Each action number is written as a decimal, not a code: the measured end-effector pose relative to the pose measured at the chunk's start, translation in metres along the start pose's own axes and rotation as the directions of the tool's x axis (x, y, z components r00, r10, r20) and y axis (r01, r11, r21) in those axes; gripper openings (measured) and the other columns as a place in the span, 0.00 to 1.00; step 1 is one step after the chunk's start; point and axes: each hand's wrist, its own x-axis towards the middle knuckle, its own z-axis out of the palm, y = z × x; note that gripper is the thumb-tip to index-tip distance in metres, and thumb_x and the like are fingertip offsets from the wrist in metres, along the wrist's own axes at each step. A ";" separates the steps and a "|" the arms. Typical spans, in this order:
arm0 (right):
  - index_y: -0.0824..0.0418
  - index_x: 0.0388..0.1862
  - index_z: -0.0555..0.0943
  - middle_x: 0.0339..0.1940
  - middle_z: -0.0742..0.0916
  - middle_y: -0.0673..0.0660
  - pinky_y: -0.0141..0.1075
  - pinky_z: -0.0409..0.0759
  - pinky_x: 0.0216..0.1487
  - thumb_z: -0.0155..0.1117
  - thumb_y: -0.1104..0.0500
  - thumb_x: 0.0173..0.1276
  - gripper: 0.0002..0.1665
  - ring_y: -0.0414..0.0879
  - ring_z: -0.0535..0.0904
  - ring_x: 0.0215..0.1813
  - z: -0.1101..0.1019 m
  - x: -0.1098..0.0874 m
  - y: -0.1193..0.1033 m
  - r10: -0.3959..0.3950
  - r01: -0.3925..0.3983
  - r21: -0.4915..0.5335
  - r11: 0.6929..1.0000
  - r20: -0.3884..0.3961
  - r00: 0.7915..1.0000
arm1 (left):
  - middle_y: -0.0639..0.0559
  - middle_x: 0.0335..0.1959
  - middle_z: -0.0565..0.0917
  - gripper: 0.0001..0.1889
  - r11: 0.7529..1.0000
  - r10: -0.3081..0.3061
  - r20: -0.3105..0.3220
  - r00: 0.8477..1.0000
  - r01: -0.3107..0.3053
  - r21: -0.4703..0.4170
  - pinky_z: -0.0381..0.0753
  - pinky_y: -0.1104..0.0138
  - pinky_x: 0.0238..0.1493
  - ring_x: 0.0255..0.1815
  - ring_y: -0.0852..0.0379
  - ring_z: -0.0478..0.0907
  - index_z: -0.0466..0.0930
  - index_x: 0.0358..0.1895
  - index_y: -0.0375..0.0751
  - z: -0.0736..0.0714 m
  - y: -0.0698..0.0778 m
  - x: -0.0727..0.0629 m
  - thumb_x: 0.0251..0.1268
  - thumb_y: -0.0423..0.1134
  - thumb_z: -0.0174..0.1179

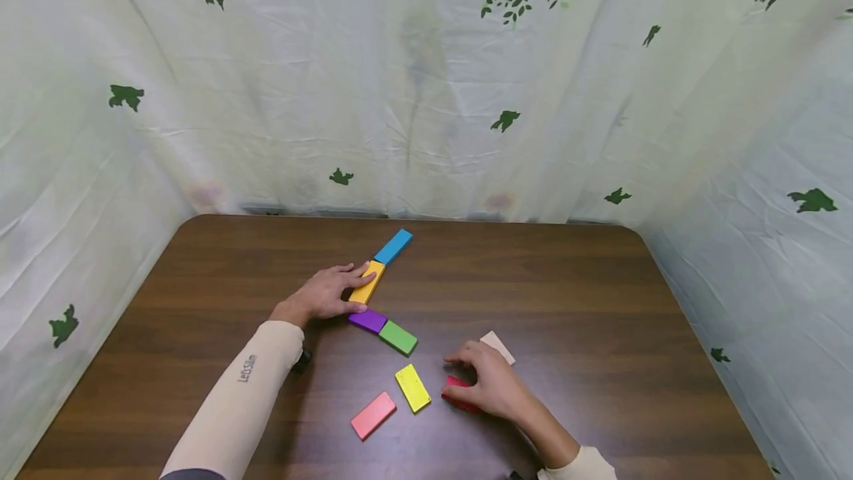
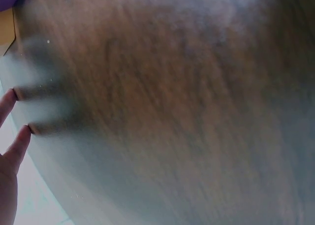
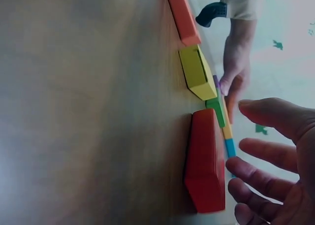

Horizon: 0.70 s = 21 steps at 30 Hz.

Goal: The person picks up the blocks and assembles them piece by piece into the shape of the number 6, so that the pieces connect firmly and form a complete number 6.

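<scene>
Head view: left of centre, the left hand point(image 1: 321, 294) rests outstretched fingers on the orange block point(image 1: 366, 291); at lower centre-right, the right hand point(image 1: 492, 382) is at the red block point(image 1: 456, 381). Left wrist: two fingertips meet the table point(image 2: 172, 112) at mid-left. Right wrist: loosely spread fingers, lower right, hold nothing beside the red block, lower centre.

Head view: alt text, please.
A person's left hand touches an orange block in a bent line with a blue block, purple block and green block on a table. The right hand hovers over a red block; a yellow block, pink block and pale block lie nearby.
</scene>
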 end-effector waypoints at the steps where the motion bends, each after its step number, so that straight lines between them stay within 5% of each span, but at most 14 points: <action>1: 0.60 0.46 0.85 0.40 0.84 0.48 0.33 0.76 0.43 0.76 0.54 0.53 0.22 0.41 0.76 0.40 -0.001 -0.006 0.000 0.001 -0.001 0.004 1.000 0.000 1.000 | 0.44 0.76 0.57 0.38 1.000 0.003 -0.002 1.000 -0.003 0.001 0.55 0.38 0.66 0.73 0.35 0.54 0.61 0.73 0.46 0.000 0.000 0.000 0.63 0.60 0.57; 10: 0.61 0.47 0.84 0.43 0.84 0.47 0.35 0.76 0.46 0.78 0.57 0.47 0.26 0.40 0.76 0.44 -0.002 -0.036 0.000 0.085 -0.087 -0.038 0.996 -0.028 0.996 | 0.44 0.75 0.58 0.38 1.000 0.002 -0.004 1.000 -0.002 -0.001 0.56 0.39 0.67 0.73 0.35 0.55 0.62 0.73 0.46 0.001 0.000 0.000 0.63 0.59 0.58; 21: 0.59 0.36 0.86 0.30 0.79 0.42 0.28 0.72 0.32 0.79 0.59 0.46 0.16 0.34 0.71 0.31 0.005 -0.037 0.003 0.170 -0.170 0.005 0.985 -0.088 0.982 | 0.44 0.75 0.58 0.37 1.000 0.006 -0.010 1.000 -0.006 0.003 0.56 0.39 0.67 0.73 0.35 0.55 0.62 0.73 0.46 0.002 0.000 0.001 0.63 0.58 0.57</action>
